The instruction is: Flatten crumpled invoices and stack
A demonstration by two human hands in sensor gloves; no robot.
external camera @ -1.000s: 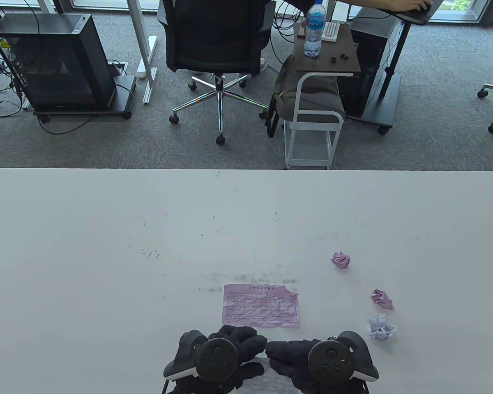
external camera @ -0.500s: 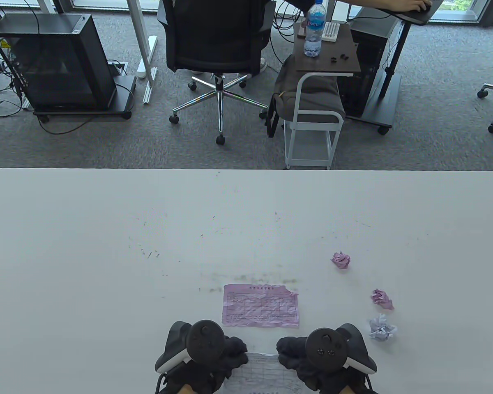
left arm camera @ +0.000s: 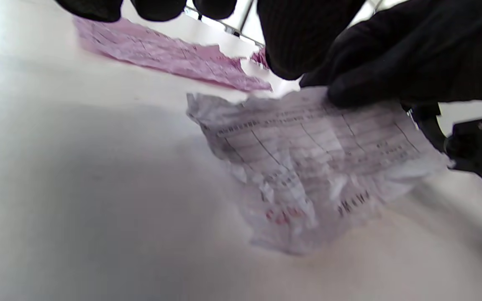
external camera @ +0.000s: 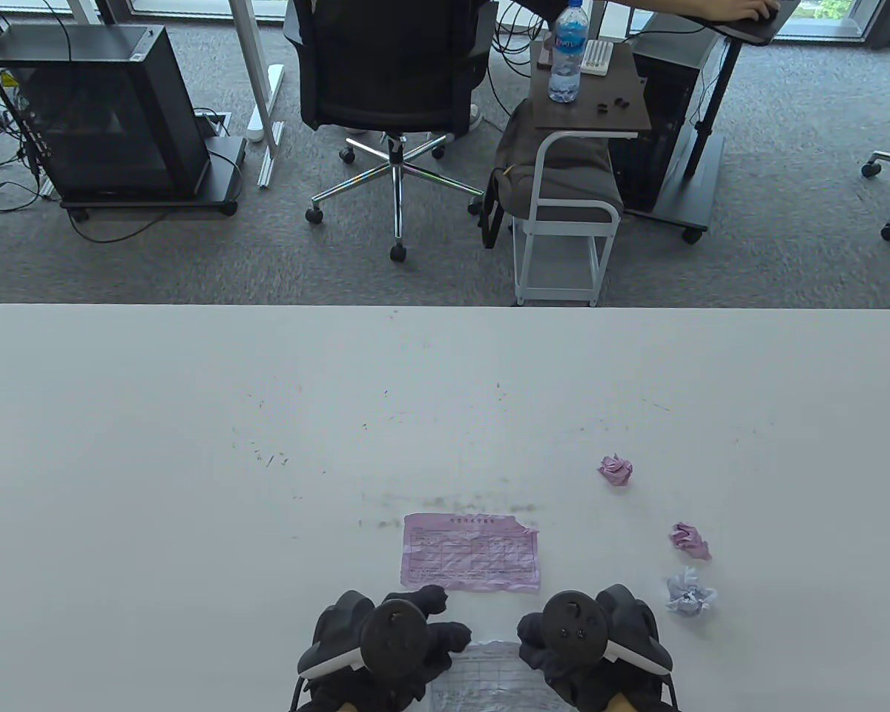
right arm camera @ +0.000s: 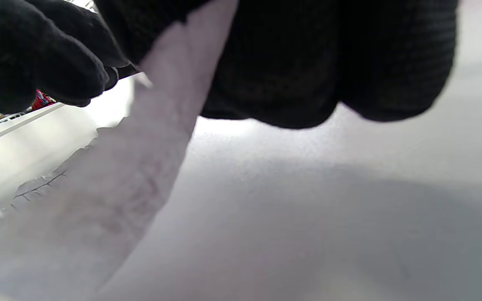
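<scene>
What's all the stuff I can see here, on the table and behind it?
Flattened invoice: one, pink, lying flat near the table's front.
Wrinkled invoice: one, pale white, between the hands at the front edge.
Paper balls: three, two pink and one whitish, on the table's right side.
Table: one, white.
Office chair: one, black, behind the table.
Bottle: one, clear, on a brown side table.
Computer case: one, black, far left.
Left hand: black glove, pinching the wrinkled invoice.
Right hand: black glove, pinching its other side.
</scene>
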